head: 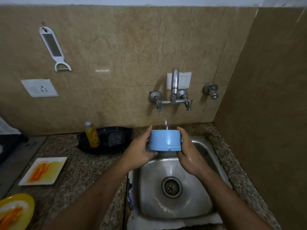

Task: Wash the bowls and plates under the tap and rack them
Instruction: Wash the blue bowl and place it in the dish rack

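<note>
Both hands grip blue bowl (164,140) over steel sink (191,211): left hand (141,149) on its left side, right hand (188,154) on its right. Bowl under tap (174,85), thin stream hitting top. Stained white plate (44,170) and yellow plate (15,211) on table (79,173), left of sink.

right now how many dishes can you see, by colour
blue: 1, the bowl held over the sink by the left hand and right hand
white: 1, the stained square plate
yellow: 1, the stained plate at the frame's lower left
total: 3
</note>
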